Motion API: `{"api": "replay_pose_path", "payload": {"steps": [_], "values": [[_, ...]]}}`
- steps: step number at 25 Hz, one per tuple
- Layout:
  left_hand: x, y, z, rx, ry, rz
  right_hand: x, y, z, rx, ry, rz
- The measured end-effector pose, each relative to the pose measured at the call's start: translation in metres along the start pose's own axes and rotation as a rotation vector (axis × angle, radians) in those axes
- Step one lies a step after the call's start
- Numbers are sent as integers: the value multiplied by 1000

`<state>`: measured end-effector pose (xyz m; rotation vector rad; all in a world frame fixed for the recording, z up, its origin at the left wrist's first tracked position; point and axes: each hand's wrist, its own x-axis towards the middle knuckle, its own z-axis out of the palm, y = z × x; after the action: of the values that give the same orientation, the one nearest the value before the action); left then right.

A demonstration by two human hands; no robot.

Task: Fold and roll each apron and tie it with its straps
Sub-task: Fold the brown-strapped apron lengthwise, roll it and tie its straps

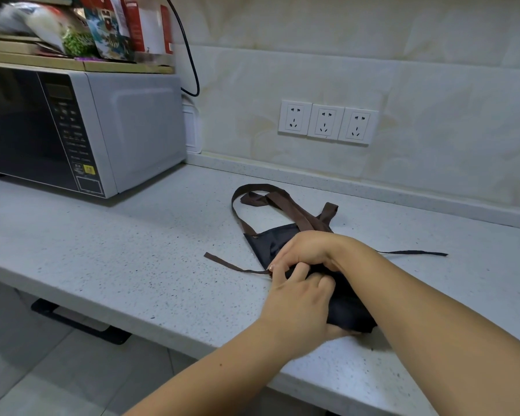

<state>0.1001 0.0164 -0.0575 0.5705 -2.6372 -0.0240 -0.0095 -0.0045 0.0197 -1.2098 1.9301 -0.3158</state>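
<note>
Two hands worked one apron [350, 313]: the left hand [300, 298] and right hand [308, 250] curled round its folded dark cloth near the counter's [132, 250] front edge. Rolling seemed barely begun; straps [285, 202] lay loose, untied.

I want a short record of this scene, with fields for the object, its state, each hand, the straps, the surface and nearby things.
object: apron
state: lower part rolled, upper part flat, not tied
left hand: grips the roll
right hand: fingers curled on the apron, touching the left hand
neck loop: lies behind the apron
left strap: loose
right strap: loose
surface: counter
nearby: microwave, three sockets
</note>
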Motion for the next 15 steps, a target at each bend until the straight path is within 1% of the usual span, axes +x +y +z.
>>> {"api": "replay_pose_path", "payload": {"steps": [3,6,8,10,11,12,13,15], "values": [[-1,1,-3,-18,-4,-2,-2,3,-5,-26,-16,15],[0,-1,-5,-21,-34,-22,-13,4,-7,47,33,16],[0,-2,-3,-40,-56,-33,-21,13,-9,161,62,-55],[-1,-2,-4,-63,-98,-41,-33,29,-13,321,102,-165],[0,-1,-5,-60,-124,-50,-41,40,-15,332,145,-218],[2,-1,-9,-60,-159,-68,-50,52,-19,287,177,-255],[5,-2,-14,-78,-211,-95,-60,65,-22,233,175,-278],[14,-6,-22,-155,-347,-151,-78,85,-22,166,107,-286]]}}
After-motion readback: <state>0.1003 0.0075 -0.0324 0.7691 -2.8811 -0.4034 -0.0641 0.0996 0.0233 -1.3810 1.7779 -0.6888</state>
